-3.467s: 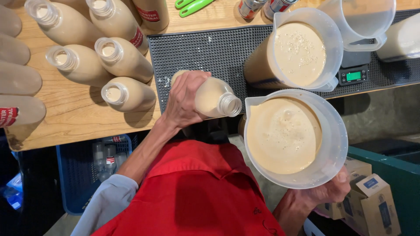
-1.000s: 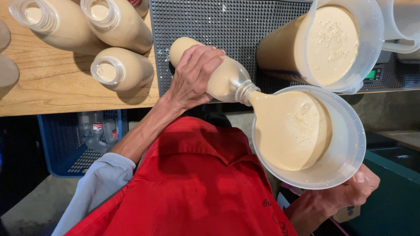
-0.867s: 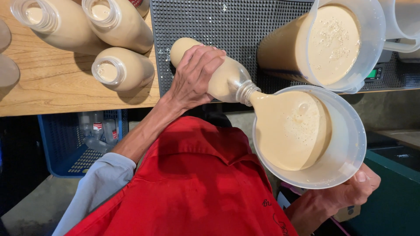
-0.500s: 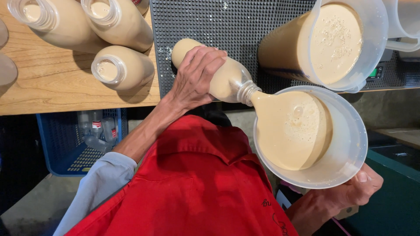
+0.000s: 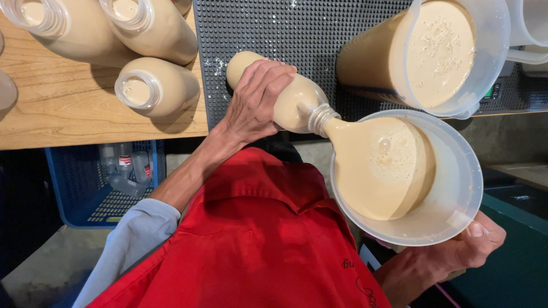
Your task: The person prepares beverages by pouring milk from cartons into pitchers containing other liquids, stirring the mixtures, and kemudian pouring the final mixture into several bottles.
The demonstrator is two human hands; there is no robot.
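Note:
My left hand point(image 5: 254, 102) grips a clear bottle point(image 5: 291, 100) of beige milky drink, tilted over the edge of a black rubber mat point(image 5: 274, 28). My right hand point(image 5: 459, 256) holds a clear plastic jug point(image 5: 456, 188) from below, tipped so its spout meets the bottle's mouth. The same beige liquid in the jug runs toward the spout. I wear a red apron over a grey sleeve.
A second, fuller jug point(image 5: 434, 51) stands on the mat beside a small scale point(image 5: 492, 91). Three filled open bottles point(image 5: 154, 85) stand on the wooden counter point(image 5: 68, 114) at left. Below it sits a blue crate point(image 5: 103, 188) holding small bottles.
The jug, held level and apart from the bottle 3.5 s ago, is now tipped with its spout at the bottle's mouth. Over the last second both hands stay nearly still.

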